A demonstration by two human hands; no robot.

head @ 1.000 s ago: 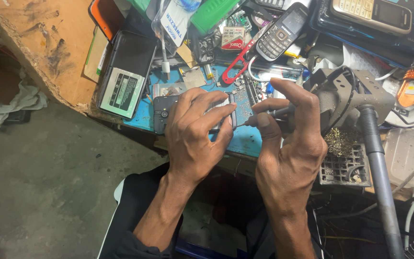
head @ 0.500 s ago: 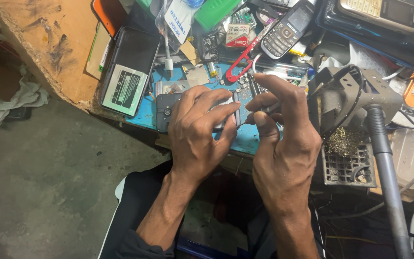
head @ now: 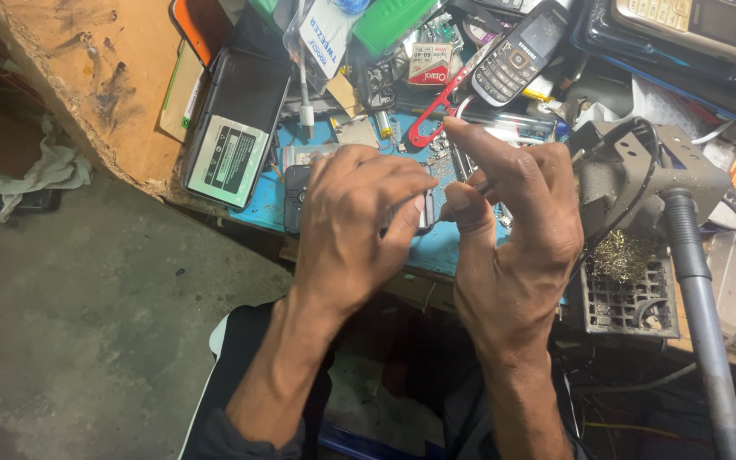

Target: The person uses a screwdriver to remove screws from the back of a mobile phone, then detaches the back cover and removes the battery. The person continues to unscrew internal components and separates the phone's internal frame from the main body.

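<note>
Blue matting covers the near edge of my tabletop (head: 436,247), and on it lies the dark, opened phone body (head: 298,200) I am working on, its back off and its insides bare. My left hand (head: 355,221) lies over it, fingers curled down onto it, pinning it in place. My right hand (head: 513,213) pinches a thin dark tool (head: 480,189) between thumb and forefinger, tip aimed at the phone's right end. I judge the opening finished and the inner work underway; closing up is left.
</note>
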